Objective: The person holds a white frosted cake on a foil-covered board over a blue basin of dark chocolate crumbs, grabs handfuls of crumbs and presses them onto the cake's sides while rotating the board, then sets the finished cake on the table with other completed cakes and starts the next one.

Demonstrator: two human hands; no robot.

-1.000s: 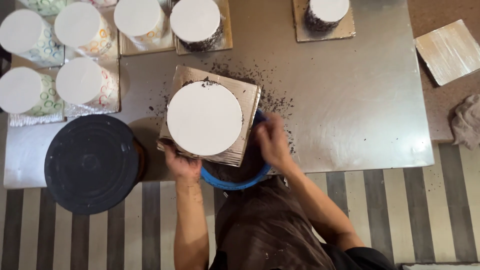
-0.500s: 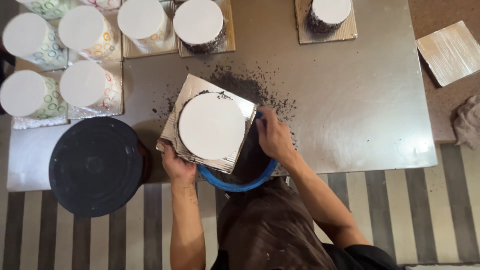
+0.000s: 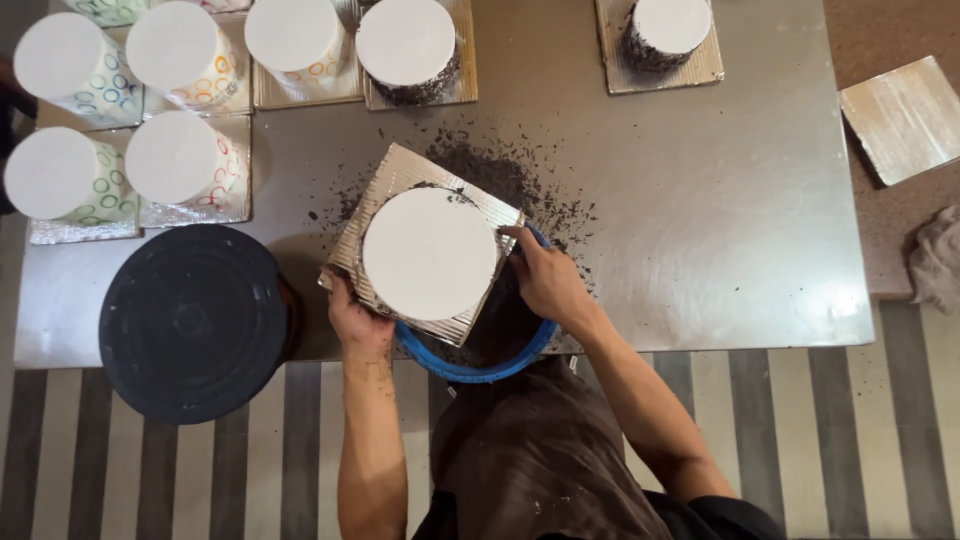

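Observation:
A round white-iced cake (image 3: 430, 252) sits on a square silver board (image 3: 395, 180), held tilted over a blue-rimmed bowl (image 3: 470, 368) at the table's near edge. My left hand (image 3: 352, 318) grips the board's lower left corner. My right hand (image 3: 545, 282) is pressed against the cake's right side, over the bowl. Dark chocolate crumbs (image 3: 500, 175) lie scattered on the steel table just beyond the board.
A black turntable (image 3: 192, 320) stands at the left. Several white cakes on boards line the back, some with coloured rings (image 3: 185, 160), two with dark crumb sides (image 3: 408, 45). A bare silver board (image 3: 905, 115) and a cloth (image 3: 935, 262) lie at the right.
The cake and board have turned clockwise in my hands and shifted slightly away from me. My right hand has moved up along the cake's right side.

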